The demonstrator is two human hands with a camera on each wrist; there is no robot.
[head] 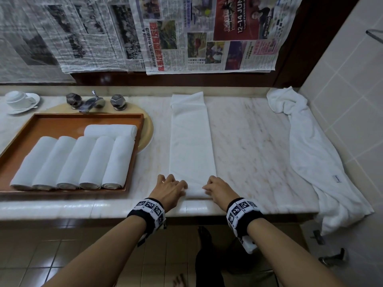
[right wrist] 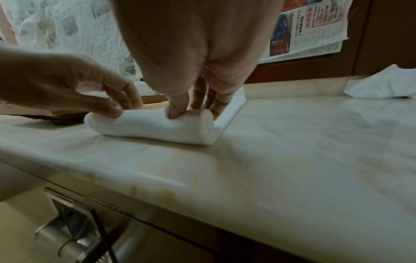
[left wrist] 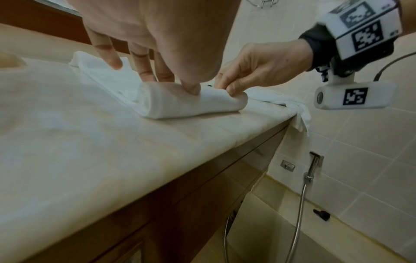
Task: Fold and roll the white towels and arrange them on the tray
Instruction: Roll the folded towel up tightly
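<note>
My right hand (head: pixel 217 188) looks blurry at the fingertips. My thumbs hide part of the roll (left wrist: pixel 191 105). The big towel (head: pixel 323 162) at 3 o'clock hangs over the counter (head: pixel 248 141) edge, so its end is hidden. The newspaper (head: pixel 186 34) at 12 o'clock is cut off on top.

Folded towel (head: pixel 191 139): white, a long narrow strip laid flat on the bench (head: pixel 248 131), running from the back edge to the front edge, its near end turned up into a short roll at the front edge.

Rolled towels (head: pixel 70 162): white, five side by side along the tray's near side, spiral ends facing front; a sixth lies crosswise behind them, near the right wall.

Tray (head: pixel 66 121): brown, rectangular, raised rim, at the bench's left.

Loose towel (head: pixel 310 154): white, crumpled, along the bench's right edge, hanging over the front corner.
</note>
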